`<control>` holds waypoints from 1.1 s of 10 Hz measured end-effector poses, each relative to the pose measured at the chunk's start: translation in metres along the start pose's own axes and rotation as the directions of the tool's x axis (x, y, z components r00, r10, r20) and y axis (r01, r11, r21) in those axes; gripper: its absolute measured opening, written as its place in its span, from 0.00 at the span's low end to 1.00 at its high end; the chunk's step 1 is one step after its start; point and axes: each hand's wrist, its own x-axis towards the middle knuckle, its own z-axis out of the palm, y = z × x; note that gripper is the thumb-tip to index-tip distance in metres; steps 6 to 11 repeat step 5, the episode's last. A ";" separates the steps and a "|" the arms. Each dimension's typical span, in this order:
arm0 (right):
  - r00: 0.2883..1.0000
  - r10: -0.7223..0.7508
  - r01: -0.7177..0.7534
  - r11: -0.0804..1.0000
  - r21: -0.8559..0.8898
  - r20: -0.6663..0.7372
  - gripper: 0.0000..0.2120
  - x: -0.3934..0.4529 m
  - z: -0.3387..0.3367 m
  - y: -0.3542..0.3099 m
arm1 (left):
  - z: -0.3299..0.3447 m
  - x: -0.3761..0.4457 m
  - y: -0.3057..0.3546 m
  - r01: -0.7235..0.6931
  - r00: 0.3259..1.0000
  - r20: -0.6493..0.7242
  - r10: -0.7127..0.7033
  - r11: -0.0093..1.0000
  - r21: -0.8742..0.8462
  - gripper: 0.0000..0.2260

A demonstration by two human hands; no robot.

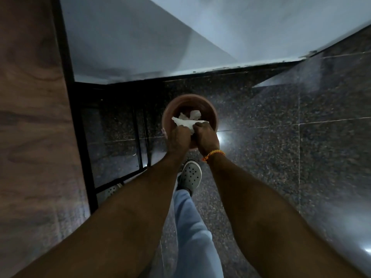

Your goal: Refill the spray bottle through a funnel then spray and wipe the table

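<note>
Both my hands reach down over a round reddish-brown bin [208, 107] that stands on the dark floor. My left hand [178, 138] and my right hand [205, 135] are side by side and closed on one crumpled white paper towel [185, 123], held above the bin's opening. More crumpled white paper [194, 114] lies inside the bin. The wooden table top [30, 117] runs along the left edge of the view. No spray bottle or funnel is in sight.
The table's black metal frame [80, 137] stands just left of the bin. Speckled dark granite floor [281, 147] spreads to the right. A pale wall [180, 37] meets the floor beyond the bin. My grey perforated shoe [191, 174] and light trouser leg are below my hands.
</note>
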 end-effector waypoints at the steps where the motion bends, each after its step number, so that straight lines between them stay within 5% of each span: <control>1: 0.991 0.044 -0.059 0.991 0.118 0.128 0.09 -0.004 0.011 -0.002 | 0.007 0.009 -0.015 -0.051 0.998 -0.025 0.057 0.981 0.187 0.16; 2: 0.966 0.018 -0.047 0.993 0.106 0.257 0.11 -0.020 0.004 -0.009 | 0.011 0.009 -0.026 -0.091 0.996 0.020 0.090 0.931 0.353 0.16; 3: 0.964 0.031 -0.058 0.994 0.094 0.266 0.11 -0.033 0.003 -0.018 | 0.007 0.002 -0.031 -0.086 0.993 -0.051 0.106 0.951 0.298 0.12; 5: 0.994 0.079 -0.086 0.991 0.101 0.076 0.17 -0.064 -0.026 -0.054 | -0.011 -0.041 -0.024 -0.231 0.962 -0.088 0.259 0.941 0.248 0.13; 11: 0.994 0.079 -0.086 0.991 0.101 0.076 0.17 -0.064 -0.026 -0.054 | -0.011 -0.041 -0.024 -0.231 0.962 -0.088 0.259 0.941 0.248 0.13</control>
